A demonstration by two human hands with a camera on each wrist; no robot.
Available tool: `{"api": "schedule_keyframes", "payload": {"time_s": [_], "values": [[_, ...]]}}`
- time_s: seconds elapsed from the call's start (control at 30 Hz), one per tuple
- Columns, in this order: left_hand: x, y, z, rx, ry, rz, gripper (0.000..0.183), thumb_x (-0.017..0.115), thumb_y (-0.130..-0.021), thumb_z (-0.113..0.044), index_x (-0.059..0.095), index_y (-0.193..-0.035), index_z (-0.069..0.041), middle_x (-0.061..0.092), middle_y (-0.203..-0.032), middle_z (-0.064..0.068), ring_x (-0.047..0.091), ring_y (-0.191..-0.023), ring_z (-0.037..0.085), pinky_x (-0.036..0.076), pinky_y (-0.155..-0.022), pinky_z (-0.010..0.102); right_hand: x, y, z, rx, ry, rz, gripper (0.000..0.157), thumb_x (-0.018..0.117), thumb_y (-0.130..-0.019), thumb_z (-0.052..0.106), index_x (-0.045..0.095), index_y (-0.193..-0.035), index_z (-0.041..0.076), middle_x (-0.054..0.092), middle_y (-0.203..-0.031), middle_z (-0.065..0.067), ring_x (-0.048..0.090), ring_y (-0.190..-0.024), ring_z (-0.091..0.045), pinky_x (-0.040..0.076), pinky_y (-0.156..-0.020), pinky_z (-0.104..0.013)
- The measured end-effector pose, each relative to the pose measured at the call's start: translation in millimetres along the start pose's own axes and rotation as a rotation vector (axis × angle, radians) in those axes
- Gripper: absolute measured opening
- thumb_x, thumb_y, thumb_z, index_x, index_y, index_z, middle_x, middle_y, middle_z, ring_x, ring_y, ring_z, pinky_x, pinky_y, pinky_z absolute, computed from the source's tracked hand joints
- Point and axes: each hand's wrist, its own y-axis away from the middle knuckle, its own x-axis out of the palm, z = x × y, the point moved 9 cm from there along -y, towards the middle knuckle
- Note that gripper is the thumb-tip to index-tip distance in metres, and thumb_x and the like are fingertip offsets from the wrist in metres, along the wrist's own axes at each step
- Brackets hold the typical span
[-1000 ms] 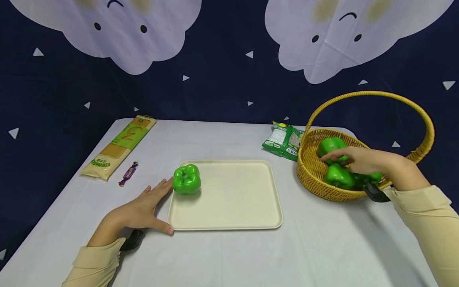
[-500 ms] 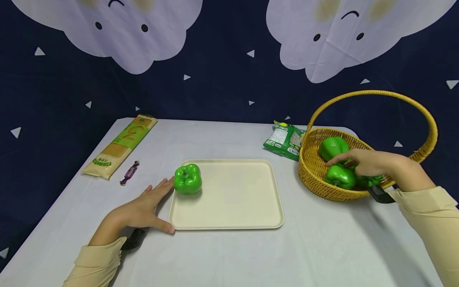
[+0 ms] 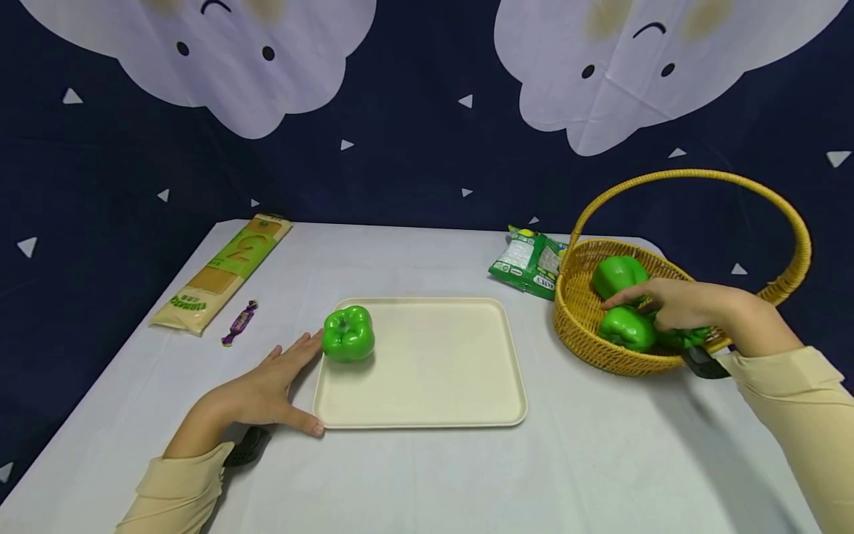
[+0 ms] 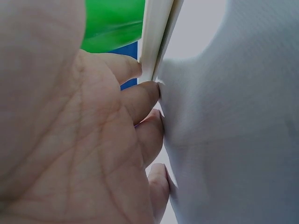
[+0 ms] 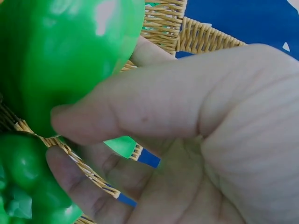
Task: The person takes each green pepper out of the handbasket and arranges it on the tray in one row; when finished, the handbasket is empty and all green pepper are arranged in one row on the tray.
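Observation:
In the head view a glossy green bell pepper [image 3: 348, 334] sits at the left end of the cream rectangular tray [image 3: 427, 371]. My left hand [image 3: 267, 393] lies spread on the table, its fingers and thumb against the tray's left edge. Over on the right, my right hand [image 3: 680, 302] reaches into the wicker basket [image 3: 580, 341]. It pinches the front bell pepper [image 3: 627, 329] there; the right wrist view has the thumb on that bell pepper [image 5: 70, 56] and the index finger partly hidden behind it. Another bell pepper [image 3: 617, 276] lies behind, and one [image 3: 687, 337] is partly covered by the hand.
A green snack bag [image 3: 527, 261] lies left of the basket, whose tall handle [image 3: 694, 174] arches over the right side. A long noodle packet [image 3: 223, 273] and a purple wrapped candy [image 3: 239, 323] lie on the left of the white-covered table [image 3: 400, 482]. A dark patterned cloth [image 3: 414, 170] hangs behind.
My right hand's fingers have closed in around the front bell pepper, which has shifted slightly left in the basket. The left hand and the tray stay put.

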Motion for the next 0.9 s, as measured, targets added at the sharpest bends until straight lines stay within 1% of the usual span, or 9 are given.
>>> {"api": "schedule_keyframes", "payload": {"time_s": [0.13, 0.23, 0.3, 0.43, 0.57, 0.73, 0.83, 0.9], "values": [[0.1, 0.0, 0.4, 0.003, -0.002, -0.001, 0.147, 0.097, -0.063, -0.064, 0.016, -0.173, -0.010, 0.017, -0.179, 0.022, 0.011, -0.165, 0.051, 0.004, -0.128, 0.080, 0.3, -2, 1, 0.003, -0.016, 0.013, 0.087, 0.056, -0.071, -0.023, 0.059, -0.153, 0.007, 0.040, -0.155, -0.045, 0.048, -0.136, -0.068, 0.057, -0.085, -0.035], [0.2, -0.1, 0.2, 0.005, -0.003, -0.002, 0.147, 0.097, -0.062, -0.064, 0.016, -0.173, -0.010, 0.017, -0.179, 0.023, 0.011, -0.165, 0.052, 0.004, -0.127, 0.080, 0.0, -5, 3, 0.001, -0.026, 0.026, 0.087, 0.057, -0.071, -0.023, 0.058, -0.153, 0.005, 0.042, -0.156, -0.044, 0.048, -0.136, -0.069, 0.057, -0.084, -0.033], [0.1, -0.1, -0.1, 0.006, -0.004, -0.003, 0.147, 0.097, -0.062, -0.064, 0.017, -0.173, -0.010, 0.017, -0.179, 0.023, 0.012, -0.165, 0.052, 0.004, -0.127, 0.080, -0.8, -7, 4, -0.006, -0.031, 0.031, 0.086, 0.058, -0.071, -0.023, 0.058, -0.152, 0.003, 0.045, -0.155, -0.042, 0.051, -0.135, -0.068, 0.058, -0.084, -0.034], [-0.6, 0.1, -0.8, 0.009, -0.002, -0.006, 0.147, 0.097, -0.062, -0.063, 0.017, -0.173, -0.009, 0.018, -0.179, 0.024, 0.012, -0.165, 0.052, 0.004, -0.127, 0.080, -3.2, -11, 6, -0.030, -0.022, 0.042, 0.083, 0.060, -0.072, -0.021, 0.057, -0.151, 0.001, 0.049, -0.153, -0.039, 0.054, -0.132, -0.067, 0.061, -0.093, -0.041], [-1.1, 0.3, -1.4, 0.009, 0.002, -0.005, 0.147, 0.098, -0.062, -0.063, 0.017, -0.173, -0.008, 0.017, -0.179, 0.024, 0.011, -0.165, 0.053, 0.004, -0.127, 0.080, -4.7, -16, 6, -0.033, -0.004, 0.050, 0.081, 0.062, -0.074, -0.018, 0.058, -0.152, 0.003, 0.051, -0.154, -0.037, 0.052, -0.135, -0.066, 0.059, -0.098, -0.046], [-1.4, 0.0, -1.5, 0.008, 0.003, -0.005, 0.147, 0.098, -0.062, -0.063, 0.018, -0.173, -0.008, 0.017, -0.179, 0.024, 0.011, -0.165, 0.052, 0.004, -0.128, 0.080, -6.2, -18, 6, -0.020, 0.012, 0.054, 0.078, 0.064, -0.076, -0.014, 0.058, -0.152, 0.004, 0.050, -0.154, -0.037, 0.052, -0.136, -0.065, 0.058, -0.102, -0.050], [-1.0, -0.3, -0.8, 0.005, 0.002, -0.006, 0.147, 0.098, -0.062, -0.063, 0.018, -0.173, -0.008, 0.017, -0.179, 0.024, 0.011, -0.165, 0.052, 0.004, -0.128, 0.080, -6.7, -18, 7, -0.015, 0.012, 0.058, 0.078, 0.066, -0.076, -0.012, 0.057, -0.152, 0.002, 0.051, -0.152, -0.037, 0.052, -0.136, -0.065, 0.058, -0.103, -0.054], [-0.6, -0.4, 0.0, 0.002, 0.003, -0.004, 0.148, 0.098, -0.062, -0.063, 0.018, -0.173, -0.008, 0.017, -0.179, 0.024, 0.011, -0.165, 0.052, 0.004, -0.128, 0.080, -6.8, -19, 8, -0.007, 0.008, 0.058, 0.078, 0.068, -0.076, -0.010, 0.057, -0.153, 0.002, 0.052, -0.151, -0.036, 0.053, -0.135, -0.064, 0.059, -0.103, -0.054]]}}
